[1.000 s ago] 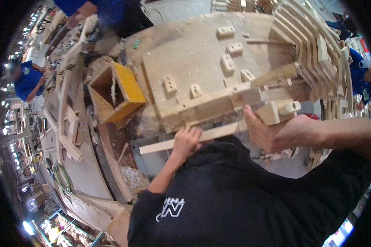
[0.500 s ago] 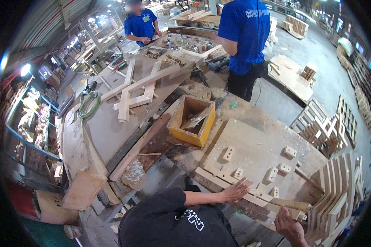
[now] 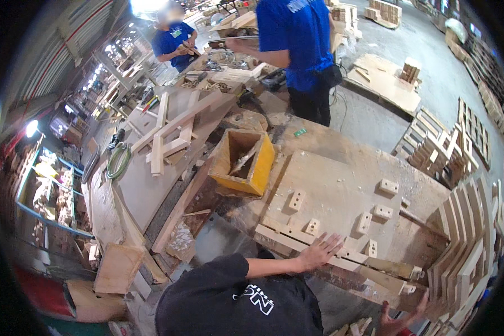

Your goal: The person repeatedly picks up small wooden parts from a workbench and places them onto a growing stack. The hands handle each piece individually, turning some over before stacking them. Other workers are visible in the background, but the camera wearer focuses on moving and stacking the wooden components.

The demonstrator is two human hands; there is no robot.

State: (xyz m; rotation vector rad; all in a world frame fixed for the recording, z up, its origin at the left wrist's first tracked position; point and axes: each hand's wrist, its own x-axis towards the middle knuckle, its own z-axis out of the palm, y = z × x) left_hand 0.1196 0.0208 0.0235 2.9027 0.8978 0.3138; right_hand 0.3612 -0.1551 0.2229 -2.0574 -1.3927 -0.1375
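Two thin wooden rails (image 3: 288, 238) lie along the near edge of a flat wooden board (image 3: 333, 182) on the bench. My left hand (image 3: 319, 253) rests on the rails with its fingers stretched out. Small drilled wooden blocks sit on the board, such as one block (image 3: 297, 200) at its left and another (image 3: 364, 223) nearer its right. At the lower right my right hand (image 3: 402, 322) is held with thumb and fingers apart and nothing visible in it. It is just off the rails' right end, beside a row of angled wooden pieces (image 3: 459, 246).
A yellow wooden box (image 3: 257, 173) with scraps inside stands left of the board. Joined wooden bars (image 3: 176, 126) and a coiled green hose (image 3: 117, 161) lie farther left. Two people in blue shirts stand at the far side, one person (image 3: 302, 50) close to the bench.
My right hand has come off the rails' right end and moved down toward me, its fingers apart. My left hand stays on the rails. The nearer co-worker's arm now stretches left.
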